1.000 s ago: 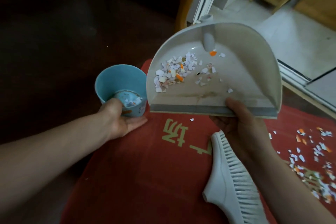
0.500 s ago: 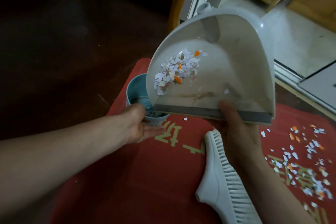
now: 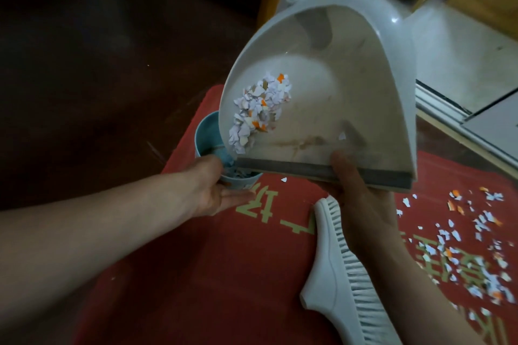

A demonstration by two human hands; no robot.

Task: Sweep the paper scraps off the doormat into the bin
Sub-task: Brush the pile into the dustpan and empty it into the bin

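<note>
Above the bin (image 3: pixel 206 131), left hand (image 3: pixel 215 190) holds its rim, right hand (image 3: pixel 361 204) grips the dustpan (image 3: pixel 350 92); tilt slowly, funnelling scraps (image 3: pixel 260 109).

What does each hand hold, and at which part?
The right hand grips the dustpan at its front lip. The left hand holds the blue bin by its near side.

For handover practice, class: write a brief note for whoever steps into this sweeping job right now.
Left hand holds the bin, tilted, over the doormat.
Right hand grips the dustpan by its front lip, tipping it over the bin.
Done: some scraps in the bin.
Left: empty the scrap pile, then sweep the loose scraps at right with the brush lying on the mat.
</note>
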